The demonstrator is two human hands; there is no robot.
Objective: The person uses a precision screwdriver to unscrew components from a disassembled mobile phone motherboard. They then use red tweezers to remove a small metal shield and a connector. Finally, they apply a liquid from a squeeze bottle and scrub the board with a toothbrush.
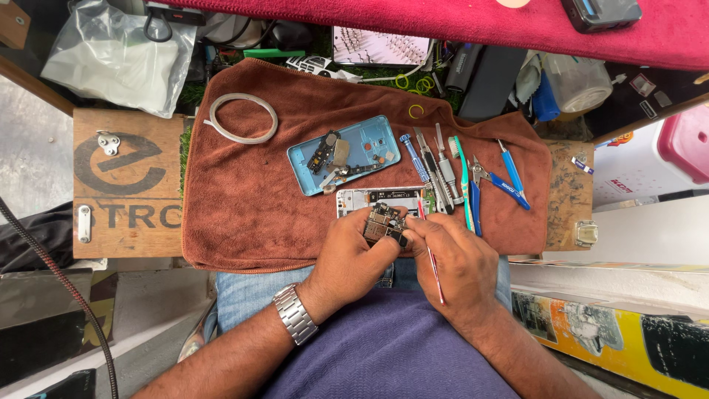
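Note:
My left hand (pixel 353 251) pinches a small dark circuit board (pixel 385 224) just above the near edge of a brown towel (pixel 251 199). My right hand (pixel 452 260) holds a thin red-handled tool (pixel 434 273), its tip at the board's right side. Right behind the board lies an opened phone frame (pixel 377 198) with its insides showing. A light blue phone back cover (pixel 344 154) with small parts in it rests further back on the towel.
To the right on the towel lie a small blue screwdriver (pixel 413 157), tweezers, a teal toothbrush (pixel 464 181) and blue-handled pliers (pixel 502 177). A roll of tape (pixel 242 118) sits at back left. A wooden block (pixel 127 185) flanks the towel's left; cluttered boxes and bags stand behind.

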